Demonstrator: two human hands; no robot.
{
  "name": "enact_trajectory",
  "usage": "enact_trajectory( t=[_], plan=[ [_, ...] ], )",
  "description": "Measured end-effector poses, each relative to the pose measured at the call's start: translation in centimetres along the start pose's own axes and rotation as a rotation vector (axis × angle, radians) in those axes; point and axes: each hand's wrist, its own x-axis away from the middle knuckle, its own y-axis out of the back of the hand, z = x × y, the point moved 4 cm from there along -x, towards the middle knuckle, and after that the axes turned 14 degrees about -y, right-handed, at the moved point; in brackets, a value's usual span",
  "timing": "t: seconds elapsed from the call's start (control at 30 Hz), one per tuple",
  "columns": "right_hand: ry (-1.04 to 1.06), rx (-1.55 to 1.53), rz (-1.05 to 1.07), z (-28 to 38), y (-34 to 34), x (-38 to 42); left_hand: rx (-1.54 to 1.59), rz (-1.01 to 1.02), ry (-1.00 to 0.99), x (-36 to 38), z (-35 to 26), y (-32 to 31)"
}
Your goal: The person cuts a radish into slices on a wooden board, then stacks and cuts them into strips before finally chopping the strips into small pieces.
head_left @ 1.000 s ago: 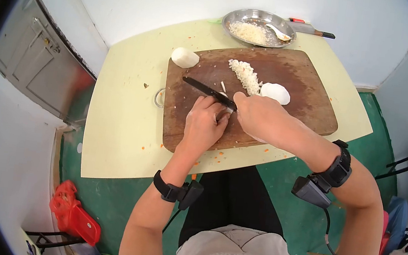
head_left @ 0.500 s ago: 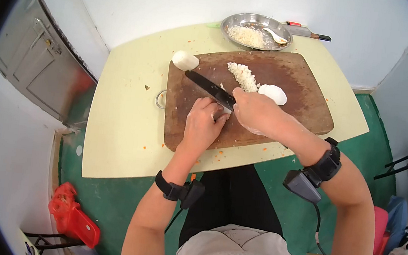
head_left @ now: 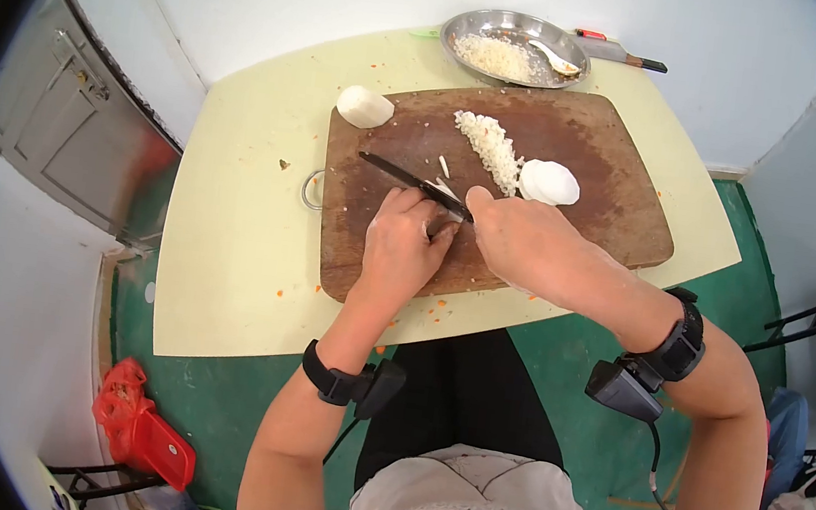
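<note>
My right hand (head_left: 521, 238) is closed round the handle of a black-bladed knife (head_left: 407, 177). The blade points left, its edge down at a white radish piece (head_left: 449, 216). My left hand (head_left: 404, 239) presses that piece on the wooden cutting board (head_left: 600, 201) with bent fingers. A thin white strip (head_left: 444, 167) lies just beyond the blade. Farther off runs a row of white diced bits (head_left: 489, 146), with white round slices (head_left: 549, 183) at its right end. A thick white radish chunk (head_left: 364, 107) sits at the board's far left corner.
Behind the board, a steel dish (head_left: 452, 46) holds white diced bits and a white spoon (head_left: 555, 58). A cleaver (head_left: 607, 51) lies to its right. Orange crumbs dot the pale table (head_left: 239, 236). A metal ring (head_left: 312, 190) hangs at the board's left side.
The knife blade now shows narrower, and its tip has shifted slightly left and down. My right wrist has moved right. The whole view has shifted a little.
</note>
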Motion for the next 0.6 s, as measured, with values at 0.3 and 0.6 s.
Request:
enact_trajectory(
  t=[0.3, 0.6],
  plan=[
    [-0.035, -0.093, -0.001, -1.3, -1.6, -3.5, -0.005, -0.032, -0.048, 0.0, 0.0, -0.2],
    [-0.045, -0.027, -0.021, -1.2, -0.6, -1.1, -0.006, -0.007, -0.028, 0.0, -0.1, -0.1]
  ],
)
